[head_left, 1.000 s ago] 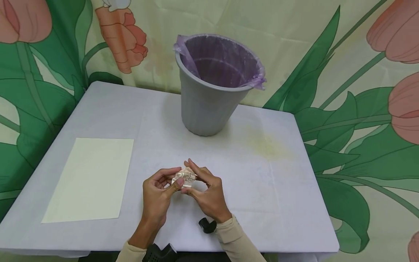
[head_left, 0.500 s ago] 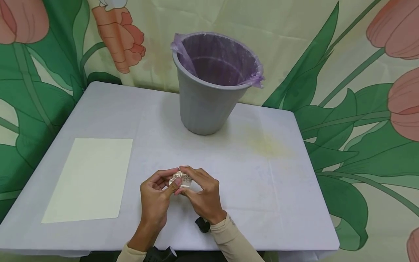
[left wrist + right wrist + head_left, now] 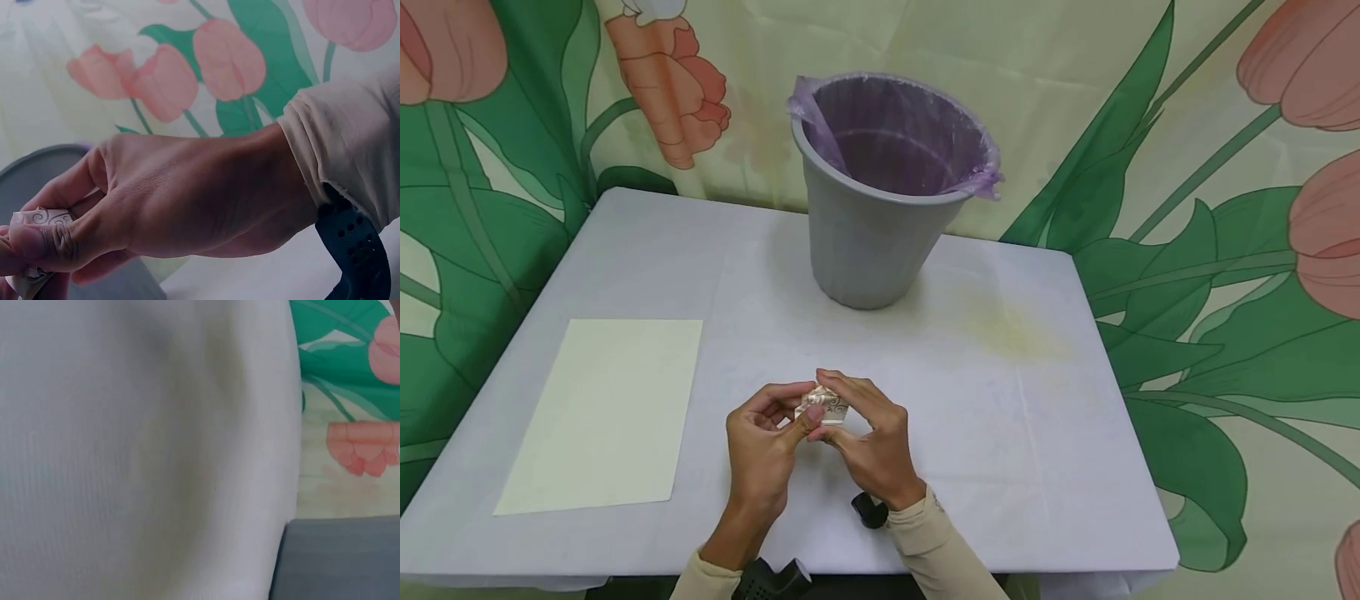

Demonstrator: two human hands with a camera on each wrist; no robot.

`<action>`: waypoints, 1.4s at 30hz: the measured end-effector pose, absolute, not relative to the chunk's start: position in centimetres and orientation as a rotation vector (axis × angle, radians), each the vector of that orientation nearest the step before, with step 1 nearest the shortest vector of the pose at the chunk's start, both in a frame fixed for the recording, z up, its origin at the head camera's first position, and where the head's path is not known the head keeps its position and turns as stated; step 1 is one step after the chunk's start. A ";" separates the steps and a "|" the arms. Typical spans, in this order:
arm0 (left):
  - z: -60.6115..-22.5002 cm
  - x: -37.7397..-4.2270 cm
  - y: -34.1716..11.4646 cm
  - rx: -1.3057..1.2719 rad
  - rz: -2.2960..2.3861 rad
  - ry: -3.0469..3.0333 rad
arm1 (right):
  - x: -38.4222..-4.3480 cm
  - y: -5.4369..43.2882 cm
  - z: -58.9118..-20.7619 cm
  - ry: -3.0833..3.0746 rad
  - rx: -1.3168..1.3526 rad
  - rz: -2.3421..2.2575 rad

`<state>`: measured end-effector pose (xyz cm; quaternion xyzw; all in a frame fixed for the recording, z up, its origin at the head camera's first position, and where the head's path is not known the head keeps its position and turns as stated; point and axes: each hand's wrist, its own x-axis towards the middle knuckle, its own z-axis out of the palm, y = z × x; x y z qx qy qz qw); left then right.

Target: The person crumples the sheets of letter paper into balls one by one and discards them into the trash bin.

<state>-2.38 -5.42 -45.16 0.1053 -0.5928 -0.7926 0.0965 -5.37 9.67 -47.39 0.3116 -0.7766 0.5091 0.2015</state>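
Observation:
A small crumpled piece of pale paper with a brown swirl pattern is held above the front middle of the table. My left hand pinches its left side, the thumb pressed on the near face. On the other side, the thumb and fingers of my right hand grip the same paper. From the left wrist, the left hand fills the middle, and the swirl-printed paper shows behind its thumb. No hand appears in the right wrist view. The fingers hide part of the paper.
A grey bin with a purple liner stands at the back middle of the white-covered table. A flat cream sheet lies on the left. Behind hangs a flower-printed backdrop.
Both hands shift slightly and stay at the paper. The right fingers, more extended a second ago, now bend closer over its top.

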 end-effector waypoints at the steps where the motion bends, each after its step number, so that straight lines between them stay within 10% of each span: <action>1: -45.2 -2.4 -5.5 0.318 -2.354 -1.746 | -5.3 9.5 -47.4 -2.167 0.865 1.408; 18: -45.0 -2.2 -6.4 0.425 -2.517 -1.636 | -5.3 7.7 -48.3 -1.952 0.892 1.390; 31: -46.9 -2.2 -9.2 -0.152 -2.796 -1.634 | -5.1 8.6 -48.1 -2.001 0.718 1.924; 42: -47.6 -2.6 -8.3 -0.141 -2.764 -1.688 | -4.5 9.3 -47.6 -2.098 0.691 2.118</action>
